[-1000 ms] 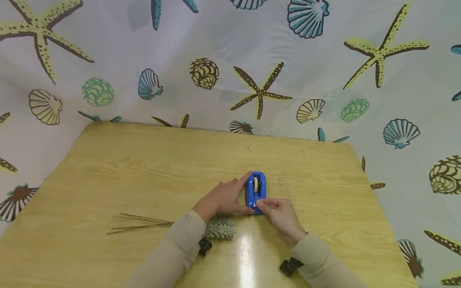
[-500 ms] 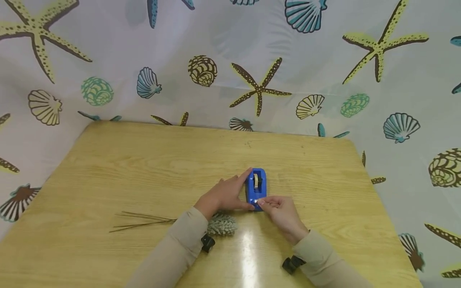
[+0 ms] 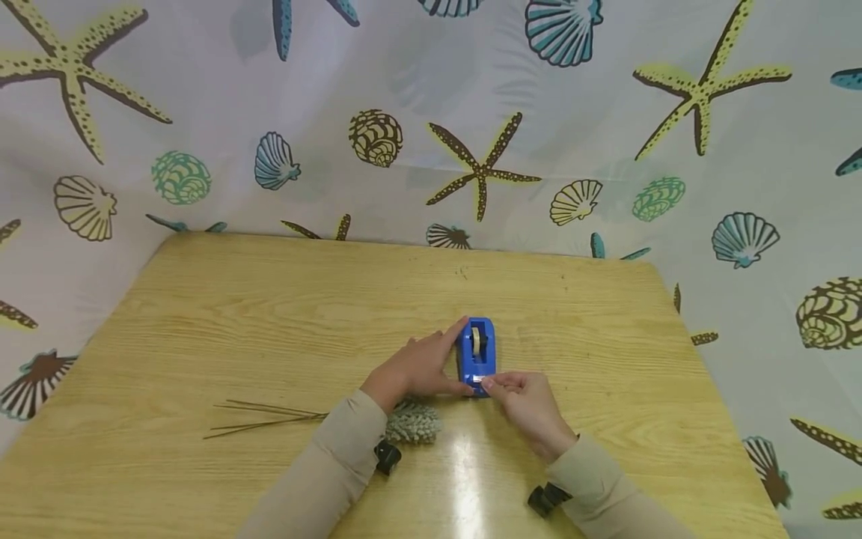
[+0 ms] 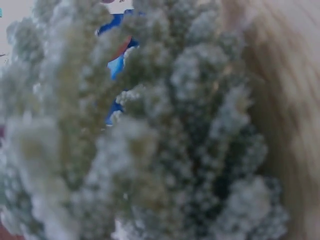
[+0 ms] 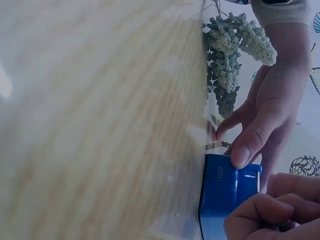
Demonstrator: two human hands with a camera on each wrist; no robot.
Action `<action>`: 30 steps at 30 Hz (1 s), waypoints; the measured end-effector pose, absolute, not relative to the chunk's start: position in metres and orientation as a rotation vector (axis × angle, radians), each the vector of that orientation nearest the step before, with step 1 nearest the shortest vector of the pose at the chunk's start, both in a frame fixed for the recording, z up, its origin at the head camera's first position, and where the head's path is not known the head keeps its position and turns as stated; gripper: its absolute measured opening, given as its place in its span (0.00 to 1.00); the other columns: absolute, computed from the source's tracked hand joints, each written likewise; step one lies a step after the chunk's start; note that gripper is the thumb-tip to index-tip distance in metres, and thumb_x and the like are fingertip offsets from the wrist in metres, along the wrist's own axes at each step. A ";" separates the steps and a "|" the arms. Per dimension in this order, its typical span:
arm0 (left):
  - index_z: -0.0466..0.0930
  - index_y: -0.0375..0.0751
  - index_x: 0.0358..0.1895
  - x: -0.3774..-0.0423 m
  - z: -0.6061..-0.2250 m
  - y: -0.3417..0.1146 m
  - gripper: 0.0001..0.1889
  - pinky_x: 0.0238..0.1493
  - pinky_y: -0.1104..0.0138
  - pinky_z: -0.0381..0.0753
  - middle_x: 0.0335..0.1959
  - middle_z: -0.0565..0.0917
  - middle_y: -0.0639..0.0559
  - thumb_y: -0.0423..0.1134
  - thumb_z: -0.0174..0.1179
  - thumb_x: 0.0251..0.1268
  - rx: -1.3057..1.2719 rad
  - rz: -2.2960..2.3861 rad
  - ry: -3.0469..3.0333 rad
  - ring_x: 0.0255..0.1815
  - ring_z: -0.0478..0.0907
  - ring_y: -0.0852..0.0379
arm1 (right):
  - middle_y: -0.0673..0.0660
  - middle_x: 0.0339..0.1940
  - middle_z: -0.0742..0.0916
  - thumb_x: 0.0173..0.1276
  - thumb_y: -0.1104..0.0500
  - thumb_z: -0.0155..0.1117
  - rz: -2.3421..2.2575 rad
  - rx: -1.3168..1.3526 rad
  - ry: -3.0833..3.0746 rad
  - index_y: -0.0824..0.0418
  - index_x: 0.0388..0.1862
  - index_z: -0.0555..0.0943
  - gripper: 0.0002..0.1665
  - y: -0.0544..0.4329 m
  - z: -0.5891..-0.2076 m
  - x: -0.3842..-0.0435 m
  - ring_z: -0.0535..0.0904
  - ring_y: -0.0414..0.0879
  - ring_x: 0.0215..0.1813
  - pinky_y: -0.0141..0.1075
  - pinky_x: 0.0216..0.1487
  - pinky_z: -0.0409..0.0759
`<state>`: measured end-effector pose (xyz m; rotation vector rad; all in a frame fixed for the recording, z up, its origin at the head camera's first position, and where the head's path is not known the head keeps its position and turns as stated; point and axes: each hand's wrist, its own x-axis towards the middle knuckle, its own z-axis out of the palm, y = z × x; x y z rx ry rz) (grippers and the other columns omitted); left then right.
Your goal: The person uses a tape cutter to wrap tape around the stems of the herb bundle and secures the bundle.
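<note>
A blue tape dispenser (image 3: 480, 365) stands on the table, a narrow roll of tape (image 3: 476, 341) seated in its far end. My left hand (image 3: 423, 367) grips it from the left, index finger along the far side and thumb at the near end. At the front cutter, the thumb and index finger of my right hand (image 3: 530, 408) pinch the tape end, a small pale strip. The right wrist view shows the left thumb pressed on the blue front (image 5: 225, 182). A pale grey-green flower bunch (image 4: 165, 135) fills the left wrist view, hiding most of that hand.
Below my left wrist the flower bunch lies on the wooden table (image 3: 303, 299), partly covered by the sleeve. Its thin brown stems (image 3: 269, 413) spread out to the left. A shell-and-starfish patterned cloth (image 3: 323, 187) hangs round the table's far and side edges.
The head view has shifted slightly. Both hands stay at the dispenser; a little more of the pale strip shows by the right fingertips.
</note>
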<state>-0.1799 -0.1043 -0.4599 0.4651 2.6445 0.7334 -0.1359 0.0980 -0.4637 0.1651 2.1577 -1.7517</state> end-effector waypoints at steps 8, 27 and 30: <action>0.37 0.55 0.82 -0.180 -0.461 -0.106 0.61 0.74 0.34 0.50 0.78 0.62 0.41 0.63 0.71 0.53 0.451 0.762 2.643 0.79 0.57 0.38 | 0.47 0.20 0.78 0.69 0.59 0.67 -1.696 0.134 2.205 0.68 0.43 0.87 0.12 0.096 -0.470 -0.135 0.68 0.37 0.25 0.28 0.24 0.66; 0.36 0.58 0.82 -0.181 -0.462 -0.103 0.62 0.74 0.41 0.59 0.74 0.68 0.40 0.61 0.73 0.51 0.401 0.796 2.624 0.72 0.69 0.37 | 0.48 0.19 0.79 0.69 0.60 0.66 -1.659 0.094 2.200 0.69 0.43 0.87 0.12 0.102 -0.466 -0.128 0.64 0.36 0.22 0.26 0.21 0.62; 0.37 0.57 0.82 -0.182 -0.462 -0.102 0.62 0.71 0.43 0.65 0.72 0.71 0.38 0.61 0.73 0.51 0.404 0.796 2.614 0.70 0.71 0.36 | 0.47 0.18 0.76 0.70 0.60 0.66 -1.651 0.098 2.202 0.69 0.43 0.86 0.13 0.104 -0.466 -0.127 0.63 0.37 0.21 0.27 0.20 0.61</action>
